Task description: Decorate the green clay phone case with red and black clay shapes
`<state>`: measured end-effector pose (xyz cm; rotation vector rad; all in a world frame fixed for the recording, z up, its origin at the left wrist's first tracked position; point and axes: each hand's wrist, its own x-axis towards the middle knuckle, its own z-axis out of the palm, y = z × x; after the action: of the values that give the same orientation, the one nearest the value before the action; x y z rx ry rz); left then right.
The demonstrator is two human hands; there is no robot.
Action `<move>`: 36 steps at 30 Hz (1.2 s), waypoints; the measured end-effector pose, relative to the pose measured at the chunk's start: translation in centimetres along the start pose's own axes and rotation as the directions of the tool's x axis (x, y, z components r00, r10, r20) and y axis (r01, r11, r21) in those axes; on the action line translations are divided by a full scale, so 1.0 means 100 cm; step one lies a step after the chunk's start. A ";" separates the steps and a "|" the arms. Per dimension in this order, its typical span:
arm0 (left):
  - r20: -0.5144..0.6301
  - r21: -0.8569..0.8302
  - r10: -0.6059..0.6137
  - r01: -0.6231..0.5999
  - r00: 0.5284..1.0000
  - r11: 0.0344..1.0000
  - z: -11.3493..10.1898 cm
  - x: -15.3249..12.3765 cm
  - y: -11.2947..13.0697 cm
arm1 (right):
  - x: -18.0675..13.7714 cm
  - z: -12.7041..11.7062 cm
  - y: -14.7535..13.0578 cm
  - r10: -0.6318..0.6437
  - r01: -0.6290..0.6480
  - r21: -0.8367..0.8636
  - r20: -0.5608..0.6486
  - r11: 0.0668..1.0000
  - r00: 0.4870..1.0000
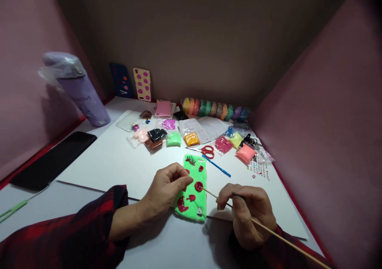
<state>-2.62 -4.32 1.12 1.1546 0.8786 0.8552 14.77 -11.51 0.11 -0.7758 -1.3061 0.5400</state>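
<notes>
Over white desk [167, 247], pinched left fingers [183, 182] together, right fingers [229, 190] around slim wooden skewer [280, 237]; had part-decorated green rectangular case [201, 198], six o'clock.

My left arm [74, 225] slants in from eight o'clock, checked sleeve up to a bare wrist [127, 221]. And there's my left hand [167, 187] at seven, back toward me, fingers curled, thumb [181, 184] pointing to two; its hidden fingertips I can't judge. Over to five o'clock: my right hand [249, 215], forefinger bent toward nine, thumb [240, 211] aimed at eleven, the pair pinched firmly! The right forearm [294, 243] runs off between four and five.
</notes>
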 end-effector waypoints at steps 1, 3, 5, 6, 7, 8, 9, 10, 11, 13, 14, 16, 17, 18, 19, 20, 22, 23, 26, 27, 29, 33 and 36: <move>-0.008 -0.014 -0.021 0.021 1.000 1.000 0.000 0.000 0.000 | 0.003 0.003 -0.003 0.015 -0.014 0.017 -0.024 1.000 1.000; -0.018 -0.031 -0.060 0.060 0.998 0.998 -0.001 0.000 0.001 | 0.011 0.008 -0.008 0.017 -0.013 0.066 -0.063 0.998 0.998; -0.017 -0.035 -0.088 0.087 0.996 0.996 -0.002 0.000 0.001 | 0.017 0.012 -0.011 -0.024 0.032 0.099 -0.085 0.995 0.996; -0.018 -0.035 -0.094 0.093 0.995 0.995 -0.003 0.001 0.001 | 0.018 0.013 -0.010 -0.049 0.058 0.102 -0.093 0.993 0.994; -0.022 -0.034 -0.094 0.094 0.995 0.995 -0.003 0.001 0.001 | 0.018 0.013 -0.009 -0.070 0.080 0.097 -0.101 0.992 0.992; -0.025 -0.034 -0.091 0.090 0.996 0.995 -0.004 0.002 0.001 | 0.017 0.012 -0.006 -0.086 0.095 0.083 -0.104 0.992 0.991; -0.028 -0.033 -0.085 0.085 0.996 0.996 -0.004 0.002 0.001 | 0.014 0.010 -0.004 -0.103 0.110 0.066 -0.095 0.992 0.990; -0.031 -0.033 -0.077 0.076 0.997 0.997 -0.004 0.002 0.001 | 0.012 0.007 -0.001 -0.116 0.119 0.044 -0.071 0.992 0.991; -0.032 -0.032 -0.070 0.069 0.997 0.997 -0.004 0.003 0.001 | 0.009 0.004 0.002 -0.137 0.137 0.018 -0.030 0.990 0.990; -0.022 -0.034 -0.067 0.066 0.997 0.997 -0.004 0.003 0.001 | 0.005 -0.003 0.005 -0.185 0.189 -0.041 0.079 0.981 0.980; -0.015 -0.031 -0.066 0.065 0.998 0.997 -0.004 0.003 0.001 | 0.003 -0.005 0.006 -0.209 0.218 -0.070 0.127 0.973 0.970; -0.004 -0.007 -0.049 0.048 0.999 0.999 -0.004 0.002 0.000 | 0.002 -0.008 0.005 -0.246 0.270 -0.114 0.185 0.956 0.951; 0.000 0.015 -0.025 0.025 1.000 1.000 -0.004 0.002 0.000 | 0.002 -0.009 0.004 -0.260 0.287 -0.128 0.195 0.949 0.946; 0.004 0.042 0.008 -0.008 1.000 0.999 -0.004 0.001 0.000 | 0.002 -0.009 0.004 -0.270 0.300 -0.134 0.203 0.945 0.941; 0.009 0.067 0.042 -0.043 0.999 0.997 -0.004 0.001 0.000 | 0.002 -0.009 0.003 -0.277 0.308 -0.137 0.206 0.942 0.939; 0.014 0.079 0.072 -0.073 0.997 0.994 -0.005 0.001 -0.001 | 0.001 -0.009 0.003 -0.278 0.310 -0.139 0.210 0.941 0.937; 0.032 0.059 0.101 -0.103 0.994 0.993 -0.005 0.000 -0.001 | 0.000 -0.009 0.004 -0.278 0.311 -0.138 0.215 0.940 0.936; 0.041 0.030 0.098 -0.100 0.994 0.995 -0.005 0.000 -0.001 | -0.001 -0.009 0.005 -0.278 0.311 -0.139 0.211 0.940 0.937; 0.067 -0.053 0.051 -0.047 0.996 0.997 -0.004 -0.001 -0.001 | -0.002 -0.009 0.006 -0.287 0.316 -0.135 0.198 0.939 0.937; 0.075 -0.067 0.029 -0.024 0.997 0.997 -0.003 -0.002 -0.001 | -0.002 -0.008 0.006 -0.285 0.313 -0.134 0.191 0.940 0.939; 0.089 -0.086 -0.012 0.020 0.996 0.996 -0.002 -0.003 -0.001 | -0.001 -0.006 0.003 -0.280 0.306 -0.121 0.196 0.944 0.940; 0.105 -0.109 -0.070 0.081 0.992 0.991 -0.001 -0.004 -0.002 | 0.004 -0.002 -0.006 -0.250 0.267 -0.063 0.194 0.962 0.949; 0.120 -0.119 -0.113 0.127 0.986 0.985 -0.001 -0.004 -0.003 | 0.006 0.001 -0.009 -0.245 0.254 -0.028 0.187 0.967 0.951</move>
<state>-2.82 -4.72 0.83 1.0194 0.7820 0.7291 14.73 -11.61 1.21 -0.6011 -1.5681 0.3808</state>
